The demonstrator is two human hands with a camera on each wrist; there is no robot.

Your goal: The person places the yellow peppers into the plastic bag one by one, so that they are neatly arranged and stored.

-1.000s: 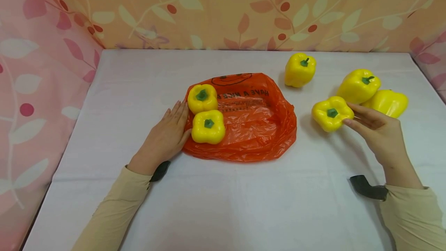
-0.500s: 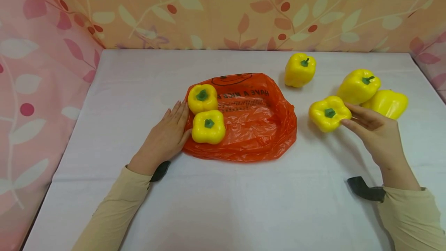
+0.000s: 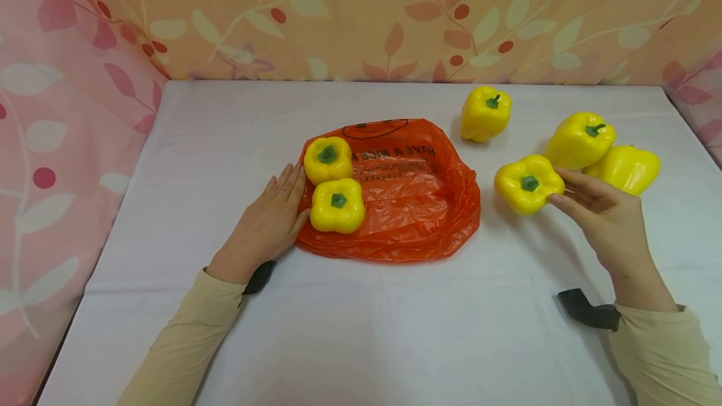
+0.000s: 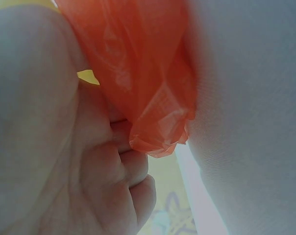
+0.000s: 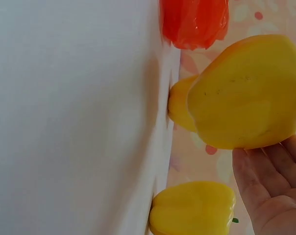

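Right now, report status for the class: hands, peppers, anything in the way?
Right hand holds yellow pepper above table. Left hand against red bag; two peppers at its left end. Nothing seen between held pepper and bag.

Spread below us in the head view is a white cloth [image 3: 395, 337], running past the bottom of the view at 6 o'clock, with a faint crease [image 3: 141, 291] toward 8 o'clock. From 11 to 1 o'clock we see a peach backdrop [image 3: 361, 24] printed with leaves and red dots. Between 10 and 11 o'clock we make out a faint purple star outline [image 3: 254, 66]. At 9 o'clock we have a pink leaf-patterned panel [image 3: 73, 149], and between 2 and 3 more pink fabric [image 3: 696, 89].
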